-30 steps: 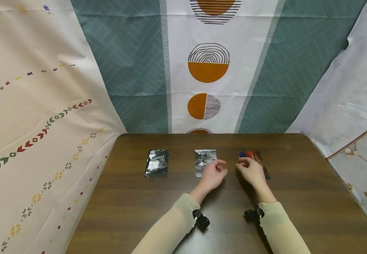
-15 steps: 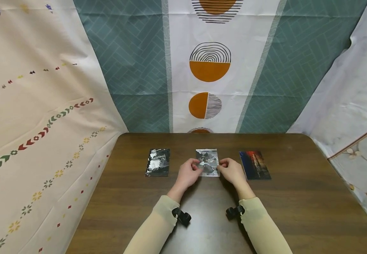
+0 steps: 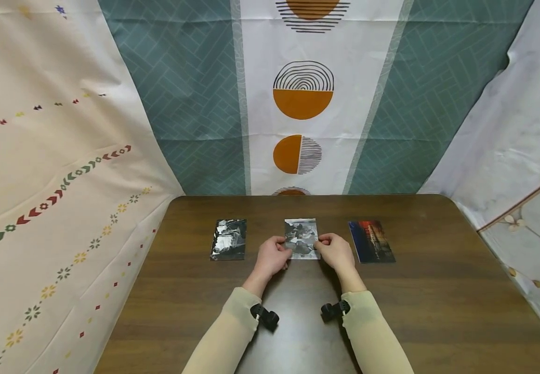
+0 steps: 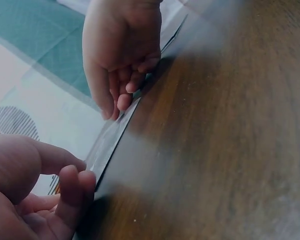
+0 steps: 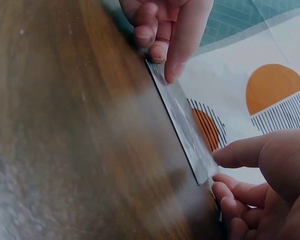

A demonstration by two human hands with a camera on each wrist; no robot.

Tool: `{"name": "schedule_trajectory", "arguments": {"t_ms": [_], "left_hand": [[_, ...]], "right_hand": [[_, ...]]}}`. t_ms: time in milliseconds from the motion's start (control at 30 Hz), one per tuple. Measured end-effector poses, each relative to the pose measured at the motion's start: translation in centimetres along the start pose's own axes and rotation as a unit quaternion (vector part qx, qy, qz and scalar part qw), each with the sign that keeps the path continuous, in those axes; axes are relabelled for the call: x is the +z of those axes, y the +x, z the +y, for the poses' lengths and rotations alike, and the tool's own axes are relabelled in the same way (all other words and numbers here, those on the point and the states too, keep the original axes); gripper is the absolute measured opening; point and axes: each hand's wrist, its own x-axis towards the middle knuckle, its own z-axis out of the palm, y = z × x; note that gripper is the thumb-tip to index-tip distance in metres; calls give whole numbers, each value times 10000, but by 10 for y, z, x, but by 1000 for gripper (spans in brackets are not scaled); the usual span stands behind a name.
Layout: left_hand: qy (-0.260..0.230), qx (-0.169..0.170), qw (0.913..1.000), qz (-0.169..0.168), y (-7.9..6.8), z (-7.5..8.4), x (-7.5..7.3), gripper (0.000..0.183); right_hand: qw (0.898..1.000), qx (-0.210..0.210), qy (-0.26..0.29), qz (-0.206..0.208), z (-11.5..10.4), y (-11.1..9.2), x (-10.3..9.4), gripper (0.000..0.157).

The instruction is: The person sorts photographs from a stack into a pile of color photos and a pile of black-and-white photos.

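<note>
A black-and-white photo card [image 3: 301, 234] lies on the wooden table, the middle one of three in a row. My left hand [image 3: 271, 257] pinches its left edge between thumb and fingers. Opposite it, my right hand [image 3: 337, 253] pinches the right edge. In the right wrist view, the right thumb [image 5: 240, 151] is over the card's corner with curled fingers below. Seen from the left wrist, the card [image 4: 110, 142] is low and nearly edge-on to the tabletop; whether it touches the wood all along is unclear.
To the left lies a dark black-and-white photo card [image 3: 229, 240]. A coloured card in blue, red and orange [image 3: 371, 242] lies to the right, slightly tilted. Behind the table [image 3: 195, 311] hangs a green and white patterned cloth [image 3: 195, 104].
My right hand has left the coloured card and moved left to the middle card's right edge. The left hand has shifted left to its left edge. Over the last half second, both hands barely move.
</note>
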Motion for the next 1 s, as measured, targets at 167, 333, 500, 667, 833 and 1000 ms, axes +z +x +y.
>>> {"name": "schedule_trajectory", "arguments": {"t_ms": [167, 333, 500, 667, 833, 1000], "left_hand": [[-79, -62, 9999, -104, 0, 3, -3, 48], [-384, -116, 9991, -135, 0, 2, -3, 49], [-487, -153, 9986, -122, 0, -1, -2, 49], [-502, -147, 9986, -106, -1, -2, -2, 49], [-807, -190, 9965, -126, -4, -1, -4, 53], [-983, -195, 9948, -160, -7, 0, -5, 58]], "right_hand": [[9999, 25, 105, -8, -2, 0, 0, 39], [9996, 56, 276, -50, -5, -1, -1, 39], [9979, 103, 631, -89, -7, -1, -1, 41], [9956, 113, 925, -82, -7, -1, 0, 41], [9947, 32, 1022, -101, -6, -3, -1, 41], [9936, -14, 1110, -189, -6, -6, -5, 41]]}}
